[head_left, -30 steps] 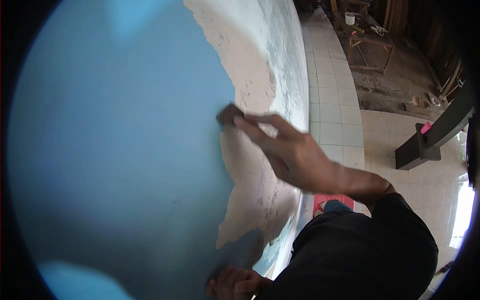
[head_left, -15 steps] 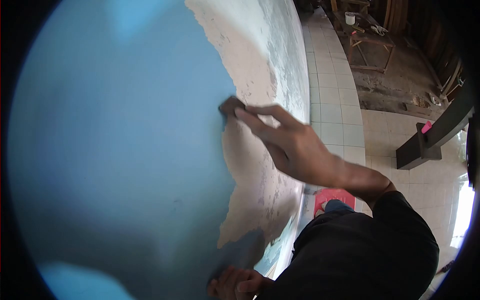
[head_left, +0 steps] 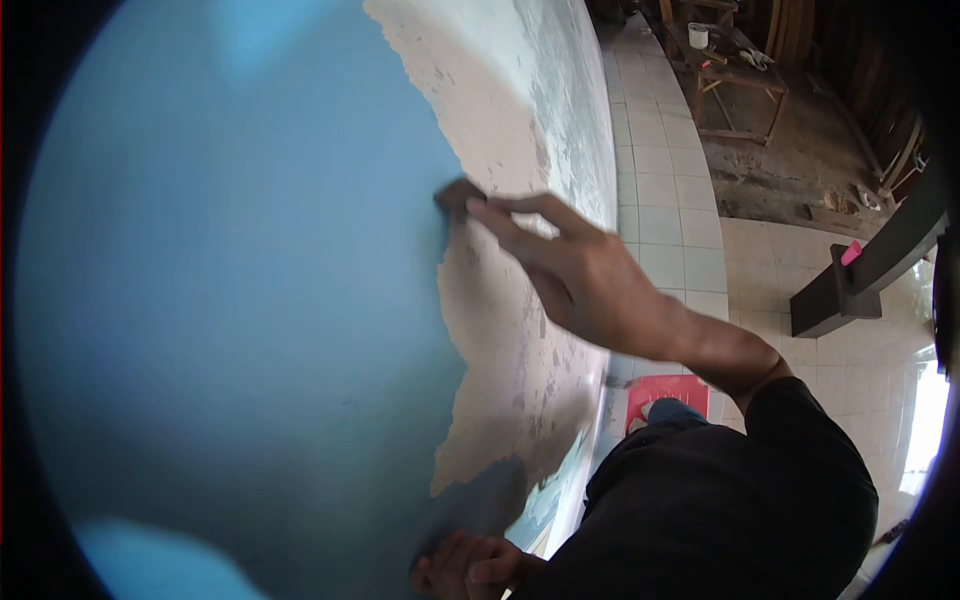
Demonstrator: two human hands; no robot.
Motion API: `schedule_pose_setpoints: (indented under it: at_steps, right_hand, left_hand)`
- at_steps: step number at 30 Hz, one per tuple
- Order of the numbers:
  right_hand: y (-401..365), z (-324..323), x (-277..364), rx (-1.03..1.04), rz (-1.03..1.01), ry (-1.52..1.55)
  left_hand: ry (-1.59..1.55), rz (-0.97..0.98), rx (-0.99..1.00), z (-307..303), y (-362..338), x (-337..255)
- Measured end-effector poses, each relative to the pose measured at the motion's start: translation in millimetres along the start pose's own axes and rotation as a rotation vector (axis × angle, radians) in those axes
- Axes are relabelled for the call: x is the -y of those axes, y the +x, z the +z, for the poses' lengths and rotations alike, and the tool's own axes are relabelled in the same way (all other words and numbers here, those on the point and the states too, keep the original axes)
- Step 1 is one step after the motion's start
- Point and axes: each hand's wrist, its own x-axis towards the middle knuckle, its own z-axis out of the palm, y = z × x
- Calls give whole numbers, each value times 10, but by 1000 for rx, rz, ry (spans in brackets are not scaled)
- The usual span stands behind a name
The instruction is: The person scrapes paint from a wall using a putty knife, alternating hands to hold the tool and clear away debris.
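My right hand (head_left: 590,285) reaches across to the wall, pinching a small dark brown piece (head_left: 460,196) between its fingertips. That piece lies against the wall along the ragged border between blue paint (head_left: 260,260) and a bare beige patch (head_left: 495,335). Low in the view, my left hand (head_left: 468,566) is curled close to the blue surface. Its fingers are bent in, and I cannot tell what is inside them. A dark shadow falls on the wall around it.
Under my foot is a red plastic stool (head_left: 668,393) on pale floor tiles (head_left: 660,215). A dark post base (head_left: 830,300) with a pink cup (head_left: 851,252) stands to the right. Farther back, a wooden table (head_left: 735,75) bears a white tub (head_left: 698,37).
My right hand has slid slightly up along the paint border with the dark brown piece. My left hand stays nearly where it was.
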Motion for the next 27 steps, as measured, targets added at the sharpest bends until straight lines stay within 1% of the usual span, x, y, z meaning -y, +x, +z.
schedule_pose_setpoints:
  at_steps: [1, 5, 8, 11, 14, 15, 19, 22, 23, 26, 27]
  right_hand:
    - [68, -34, 2, -8, -11, -52]
    - [-90, -3, 39, 18, -153, -73]
    - [-65, -1, -8, 0, -148, -41]
    - [-118, -43, 120, 54, -32, 14]
    - [-67, 7, 92, 20, -2, -25]
    - [-7, -4, 65, 9, 30, 17]
    - [-83, -25, 115, 41, -53, -4]
    - [-4, -23, 22, 24, -16, 25]
    - [-7, -20, 20, 9, -41, 6]
    - [-72, -73, 103, 57, -72, -35]
    - [-15, -75, 87, 44, -29, -35]
  left_hand:
    - [-10, 9, -5, -14, -33, 20]
    - [0, 48, -38, 13, -39, 59]
    - [4, 25, -15, 8, -17, 35]
    - [22, 5, -32, -25, -68, 37]
    - [13, -29, 2, 15, 17, -23]
    - [-2, -7, 4, 11, 17, -19]
    - [-25, 59, -27, 54, 44, 40]
    - [-30, 62, -16, 59, 55, 43]
    - [-33, 62, -1, 41, 62, 42]
    - [-49, 68, 18, 64, 107, 28]
    - [-41, 66, 4, 83, 87, 40]
